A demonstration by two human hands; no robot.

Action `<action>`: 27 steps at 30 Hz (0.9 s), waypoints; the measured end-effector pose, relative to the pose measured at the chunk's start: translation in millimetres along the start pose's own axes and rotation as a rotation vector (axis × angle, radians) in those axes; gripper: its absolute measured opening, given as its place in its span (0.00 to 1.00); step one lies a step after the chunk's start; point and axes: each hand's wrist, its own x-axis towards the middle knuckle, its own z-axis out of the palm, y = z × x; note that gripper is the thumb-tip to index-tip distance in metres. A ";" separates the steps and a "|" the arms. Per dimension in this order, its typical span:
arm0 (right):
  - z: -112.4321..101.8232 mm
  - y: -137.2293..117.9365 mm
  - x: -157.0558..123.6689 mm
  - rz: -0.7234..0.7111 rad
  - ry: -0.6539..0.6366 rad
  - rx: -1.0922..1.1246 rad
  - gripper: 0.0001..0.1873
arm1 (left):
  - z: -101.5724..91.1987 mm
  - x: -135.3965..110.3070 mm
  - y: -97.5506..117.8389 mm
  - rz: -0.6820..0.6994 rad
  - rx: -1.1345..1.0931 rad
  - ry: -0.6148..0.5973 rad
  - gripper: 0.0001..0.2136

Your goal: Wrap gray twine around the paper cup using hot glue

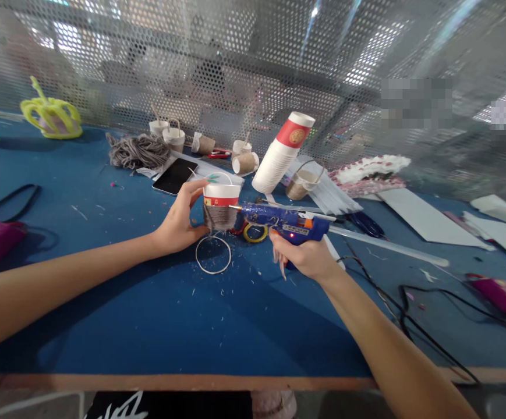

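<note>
My left hand [185,220] grips a paper cup [221,194] from its left side, fingers at the rim and thumb low down. Grey yarn [219,216] wraps the cup's lower part, while its red and white upper band is bare. A thin white ring [213,272] lies on the table just below the cup. My right hand [300,253] is closed around the handle of a blue glue gun [279,218], whose small light glows red. The gun's nozzle points left, right at the cup's wrapped side; whether it touches I cannot tell.
Behind stand a leaning stack of paper cups [274,157], a small wrapped basket [304,183], a phone [175,176] and a grey yarn bundle [137,152]. Black cords [410,326] run along the right. White card [431,215] lies beyond. A perforated metal screen [218,70] borders the table's back.
</note>
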 end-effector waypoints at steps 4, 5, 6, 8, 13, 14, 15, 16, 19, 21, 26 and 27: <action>-1.8 0.8 -0.2 -0.023 -0.003 0.006 0.17 | 0.5 -0.6 -0.2 -0.009 -0.016 0.006 0.37; -2.2 1.1 -0.2 -0.028 0.001 0.011 0.17 | 0.7 -0.7 -0.3 -0.016 -0.024 0.008 0.38; -2.6 1.3 -0.3 -0.031 0.002 0.015 0.17 | 0.8 -0.8 -0.5 -0.022 -0.033 0.010 0.38; -3.0 1.6 -0.5 -0.039 0.004 0.019 0.18 | 1.0 -0.9 -0.7 -0.027 -0.045 0.011 0.38; -3.1 0.9 -0.6 -0.046 0.007 0.024 0.18 | 1.0 -0.4 -0.7 -0.028 -0.066 0.013 0.38; -3.1 0.7 -0.4 -0.044 0.007 0.026 0.18 | 1.0 -0.3 -0.5 -0.026 -0.067 0.014 0.38; -3.2 0.5 -0.3 -0.042 0.005 0.029 0.18 | 1.0 -0.1 -0.3 -0.025 -0.065 0.014 0.38; -3.3 0.4 -0.1 -0.040 0.004 0.031 0.19 | 1.1 0.0 0.0 -0.024 -0.061 0.013 0.38; -3.8 0.7 0.0 -0.042 0.010 0.033 0.19 | 1.2 0.3 0.9 -0.020 -0.055 0.014 0.38; -4.1 1.5 -0.2 -0.046 0.013 0.025 0.19 | 1.4 0.4 1.1 -0.018 -0.059 0.018 0.38; -4.7 2.8 -0.5 -0.037 0.027 0.002 0.19 | 1.3 0.0 -0.4 -0.015 -0.043 0.026 0.39; -5.0 2.6 -0.5 -0.033 0.026 0.001 0.19 | 1.2 0.1 -0.8 -0.011 -0.038 0.030 0.39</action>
